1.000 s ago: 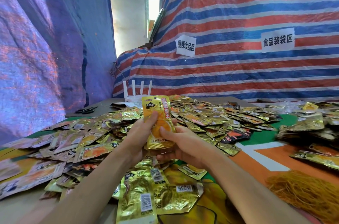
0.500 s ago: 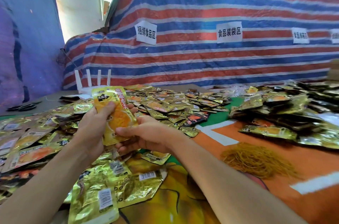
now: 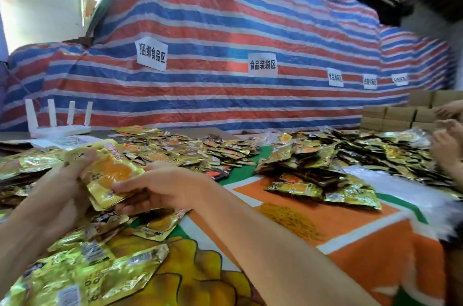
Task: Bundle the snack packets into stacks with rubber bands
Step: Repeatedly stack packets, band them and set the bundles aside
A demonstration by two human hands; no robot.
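Fingers (image 3: 132,183) on both sides are curled around one small stack of snack packets (image 3: 110,175), held just above the bench (image 3: 363,243). My left hand (image 3: 57,193) grips it from behind and along the upper edge, while my right hand (image 3: 162,189) pinches its lower edge. I can see no band on the stack, and the view is too smeared to count how many packets it holds. The heap of rubber bands (image 3: 290,220) lies on the bench off to my right, apart from both hands. I judge the risk to lie in the reach for a band. The foil looks slick, so once my right hand lets go, the left alone must clamp the stack. A slack grip would let the packets fan out or slide down among the loose packets (image 3: 155,226) spread under my hands, and the edges would need squaring again. The bands look tangled too, so I may drag up several at once.
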